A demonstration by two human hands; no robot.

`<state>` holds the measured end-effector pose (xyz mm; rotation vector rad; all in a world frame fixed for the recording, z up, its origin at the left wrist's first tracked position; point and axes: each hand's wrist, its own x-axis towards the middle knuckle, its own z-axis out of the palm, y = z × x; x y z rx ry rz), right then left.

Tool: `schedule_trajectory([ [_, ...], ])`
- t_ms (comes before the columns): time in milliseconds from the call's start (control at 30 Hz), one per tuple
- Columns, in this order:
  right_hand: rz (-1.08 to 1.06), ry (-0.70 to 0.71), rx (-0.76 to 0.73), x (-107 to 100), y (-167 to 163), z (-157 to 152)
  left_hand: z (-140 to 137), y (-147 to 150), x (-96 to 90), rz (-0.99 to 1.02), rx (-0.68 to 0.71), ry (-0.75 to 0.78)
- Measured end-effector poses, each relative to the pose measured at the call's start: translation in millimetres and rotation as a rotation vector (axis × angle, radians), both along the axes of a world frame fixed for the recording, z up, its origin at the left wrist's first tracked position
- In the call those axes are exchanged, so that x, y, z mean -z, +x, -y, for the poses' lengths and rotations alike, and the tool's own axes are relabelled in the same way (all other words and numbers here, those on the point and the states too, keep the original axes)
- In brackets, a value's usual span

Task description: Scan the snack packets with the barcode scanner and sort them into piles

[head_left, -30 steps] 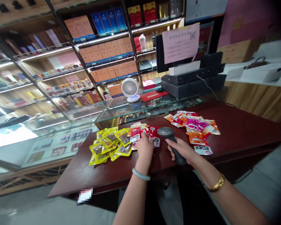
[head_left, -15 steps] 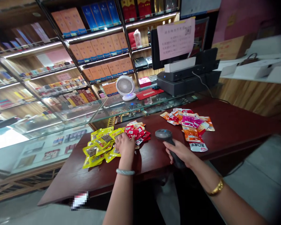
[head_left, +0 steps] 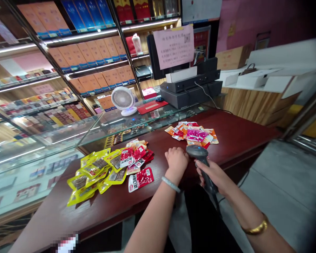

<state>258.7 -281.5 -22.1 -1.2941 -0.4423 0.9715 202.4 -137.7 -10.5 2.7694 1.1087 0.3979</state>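
My right hand [head_left: 212, 174] grips the handle of a dark grey handheld barcode scanner [head_left: 197, 151], its head tilted over the table. Just left of the scanner head, my left hand [head_left: 177, 160] hovers low over the tabletop with loosely bent fingers and no packet visible in it. Yellow snack packets [head_left: 94, 170] lie heaped on the left, beside a pile of red snack packets [head_left: 138, 154]. One red and white packet [head_left: 141, 179] lies apart in front of them. Another pile of mixed packets [head_left: 195, 134], orange, pink and red, is beyond the scanner, which partly hides it.
The dark red table [head_left: 242, 131] meets a glass display counter [head_left: 94, 131]. On the counter stand a white fan [head_left: 123, 100], a red folder [head_left: 152, 107] and a cash register [head_left: 189, 89] with a pink notice [head_left: 173, 47]. Shelves of boxes [head_left: 89, 52] line the back.
My left hand has left the red packets and moved right, beside the scanner. One red and white packet now shows in front of the left piles. The view has turned rightward.
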Motion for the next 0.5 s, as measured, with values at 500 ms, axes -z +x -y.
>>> schedule_trajectory([
  [500,0.021,0.007,-0.046,0,1,-1,-7,-6,1.1,0.058,-0.09,-0.178],
])
